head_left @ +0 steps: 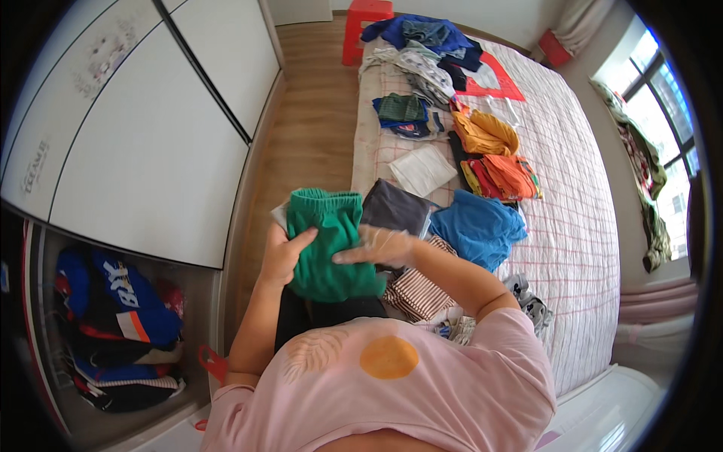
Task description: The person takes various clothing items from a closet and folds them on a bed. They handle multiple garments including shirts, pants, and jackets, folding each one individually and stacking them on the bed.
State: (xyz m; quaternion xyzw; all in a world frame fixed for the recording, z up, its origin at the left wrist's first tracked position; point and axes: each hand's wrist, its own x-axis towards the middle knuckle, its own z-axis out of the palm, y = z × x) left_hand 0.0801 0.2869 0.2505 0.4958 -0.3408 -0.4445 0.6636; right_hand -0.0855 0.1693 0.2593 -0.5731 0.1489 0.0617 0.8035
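A pair of green pants (325, 256) with an elastic waistband is held up in front of my body, folded into a compact bundle. My left hand (284, 252) grips its left side, thumb on the front and the other fingers behind. At the right edge of the pants is my right hand (385, 247), one digit lying across the cloth; its other fingers are smeared by motion. Just beyond that hand a dark grey folded garment (397, 205) lies on the bed. Brown-and-white striped clothing (422, 290) sits partly under my right forearm.
The bed (576, 203) bears a blue garment (482, 226), orange folded clothes (508, 175), a white folded cloth (423, 169) and a far heap of clothes (429, 38). At left, a white wardrobe (151, 143) has an open compartment holding clothes (124, 301). A red stool (367, 26) stands beyond.
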